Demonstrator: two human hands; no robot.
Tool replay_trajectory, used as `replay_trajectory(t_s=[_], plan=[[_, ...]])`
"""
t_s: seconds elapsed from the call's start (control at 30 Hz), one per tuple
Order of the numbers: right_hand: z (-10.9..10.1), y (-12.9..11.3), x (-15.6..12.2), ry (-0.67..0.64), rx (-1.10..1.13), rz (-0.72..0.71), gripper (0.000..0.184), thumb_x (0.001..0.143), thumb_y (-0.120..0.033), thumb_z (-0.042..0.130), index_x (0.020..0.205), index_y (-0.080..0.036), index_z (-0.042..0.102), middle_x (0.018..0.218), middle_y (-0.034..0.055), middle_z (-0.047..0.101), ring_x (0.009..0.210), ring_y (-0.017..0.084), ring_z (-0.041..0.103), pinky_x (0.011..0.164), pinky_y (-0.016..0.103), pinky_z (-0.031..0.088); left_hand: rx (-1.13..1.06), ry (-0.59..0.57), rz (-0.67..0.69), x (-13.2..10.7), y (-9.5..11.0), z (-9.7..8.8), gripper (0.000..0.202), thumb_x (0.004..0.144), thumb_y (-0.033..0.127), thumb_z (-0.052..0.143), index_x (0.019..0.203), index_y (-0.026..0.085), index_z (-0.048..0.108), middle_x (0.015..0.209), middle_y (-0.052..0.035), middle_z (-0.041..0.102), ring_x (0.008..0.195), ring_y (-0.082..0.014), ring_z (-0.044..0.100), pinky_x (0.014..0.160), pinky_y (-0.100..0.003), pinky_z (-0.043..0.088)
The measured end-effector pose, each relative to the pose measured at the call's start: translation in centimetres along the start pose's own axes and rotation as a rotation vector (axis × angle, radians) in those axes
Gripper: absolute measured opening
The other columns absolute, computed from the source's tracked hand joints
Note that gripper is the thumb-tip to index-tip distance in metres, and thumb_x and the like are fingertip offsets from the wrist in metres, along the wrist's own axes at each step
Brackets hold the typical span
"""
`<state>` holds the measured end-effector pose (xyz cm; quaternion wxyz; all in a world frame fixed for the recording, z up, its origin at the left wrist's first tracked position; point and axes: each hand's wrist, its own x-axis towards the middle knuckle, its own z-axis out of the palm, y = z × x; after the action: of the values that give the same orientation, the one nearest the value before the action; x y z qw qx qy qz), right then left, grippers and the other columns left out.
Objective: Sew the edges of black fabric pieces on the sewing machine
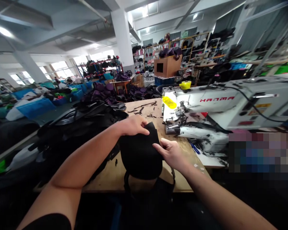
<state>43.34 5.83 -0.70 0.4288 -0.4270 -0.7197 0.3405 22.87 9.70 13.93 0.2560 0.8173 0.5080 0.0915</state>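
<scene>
A black fabric piece (141, 156) with a rounded lower edge is held up over the front of the wooden table. My left hand (134, 126) grips its upper edge, thumb on the near face and fingers behind. At the right edge, my right hand (169, 150) pinches the same piece between thumb and fingers. Black straps hang below the fabric near the table's front edge. Just right of my hands stands a white sewing machine (216, 102) with a narrow cylinder arm (192, 131) and yellow parts near its head.
A heap of black cut pieces (84, 127) covers the table's left side. Dark scraps (140, 110) lie on the wooden table top (105, 179). Behind are a cardboard box (168, 65), piles of dark purple bags (105, 91), and a pillar (122, 38). A blue pen-like item lies under the machine.
</scene>
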Motion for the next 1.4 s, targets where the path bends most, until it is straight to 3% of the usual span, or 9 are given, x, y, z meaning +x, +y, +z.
replay_trajectory(t_s=[0.07, 0.13, 0.3, 0.47, 0.6, 0.8, 1.03, 1.4], plan=[[-0.7, 0.1, -0.5, 0.011, 0.028, 0.062, 0.054, 0.086, -0.059, 0.060, 0.058, -0.022, 0.032, 0.058, -0.0042, 0.029, 0.057, 0.011, 0.027, 0.051, 0.027, 0.021, 0.092, 0.101, 0.051, 0.4, 0.7, 1.7, 0.026, 0.080, 0.030, 0.069, 0.062, 0.016, 0.056, 0.057, 0.0054, 0.048, 0.060, -0.0108, 0.044, 0.059, -0.027, 0.030], [-1.3, 0.4, -0.7, 0.010, 0.113, 0.120, 0.055, 0.085, -0.061, 0.060, 0.058, -0.022, 0.033, 0.058, -0.0037, 0.031, 0.057, 0.011, 0.029, 0.051, 0.027, 0.022, 0.144, 0.175, 0.068, 0.7, 1.1, 3.2, 0.030, 0.085, 0.028, 0.062, 0.059, 0.017, 0.051, 0.057, 0.0048, 0.045, 0.060, -0.0111, 0.042, 0.060, -0.027, 0.028], [-1.3, 1.9, 0.1, -0.043, 0.485, 0.236, 0.039, 0.079, -0.061, 0.063, 0.073, -0.023, 0.054, 0.071, 0.0007, 0.056, 0.066, 0.017, 0.049, 0.059, 0.028, 0.040, 0.144, 0.153, 0.119, 1.9, 0.5, 5.0, 0.030, 0.094, 0.027, 0.049, 0.066, 0.017, 0.056, 0.066, 0.0006, 0.058, 0.067, -0.0136, 0.051, 0.064, -0.027, 0.034], [0.5, 4.1, 1.4, 0.121, 0.555, 0.280, 0.043, 0.072, -0.057, 0.074, 0.063, -0.022, 0.051, 0.061, -0.0026, 0.048, 0.059, 0.014, 0.041, 0.055, 0.027, 0.035, 0.040, 0.216, 0.162, 3.9, -1.4, 6.0, 0.022, 0.089, 0.022, 0.051, 0.078, 0.017, 0.070, 0.080, -0.0018, 0.072, 0.076, -0.0159, 0.061, 0.069, -0.027, 0.039], [1.0, 5.4, 1.7, 0.156, 0.514, 0.250, 0.041, 0.075, -0.056, 0.074, 0.064, -0.021, 0.056, 0.061, -0.0027, 0.050, 0.059, 0.014, 0.041, 0.056, 0.027, 0.035, -0.156, 0.249, 0.140, 5.3, -2.6, 7.0, 0.021, 0.087, 0.027, 0.058, 0.092, 0.018, 0.076, 0.092, -0.0011, 0.077, 0.084, -0.0168, 0.066, 0.075, -0.026, 0.044], [0.6, 6.6, 1.8, 0.164, 0.403, 0.218, 0.038, 0.078, -0.057, 0.070, 0.066, -0.022, 0.060, 0.064, -0.0008, 0.056, 0.061, 0.016, 0.047, 0.058, 0.029, 0.040, -0.270, 0.300, 0.059, 6.7, -2.9, 8.3, 0.018, 0.083, 0.027, 0.062, 0.080, 0.016, 0.076, 0.078, -0.0008, 0.074, 0.073, -0.0153, 0.063, 0.067, -0.025, 0.044], [0.0, 7.5, 2.7, 0.168, 0.283, 0.243, 0.037, 0.077, -0.058, 0.066, 0.067, -0.023, 0.062, 0.066, 0.0006, 0.060, 0.063, 0.018, 0.051, 0.060, 0.029, 0.043, -0.367, 0.342, 0.002, 8.9, -3.7, 9.5, 0.017, 0.080, 0.026, 0.066, 0.080, 0.014, 0.079, 0.079, -0.0028, 0.076, 0.073, -0.0161, 0.064, 0.072, -0.026, 0.047], [-0.8, 9.7, 3.6, 0.213, 0.188, 0.369, 0.035, 0.071, -0.058, 0.066, 0.065, -0.023, 0.066, 0.067, 0.0038, 0.065, 0.065, 0.022, 0.055, 0.062, 0.033, 0.046, -0.438, 0.240, -0.143, 14.0, -5.5, 12.3, 0.015, 0.074, 0.027, 0.069, 0.074, 0.015, 0.078, 0.073, -0.0024, 0.074, 0.065, -0.0147, 0.061, 0.061, -0.025, 0.045]])
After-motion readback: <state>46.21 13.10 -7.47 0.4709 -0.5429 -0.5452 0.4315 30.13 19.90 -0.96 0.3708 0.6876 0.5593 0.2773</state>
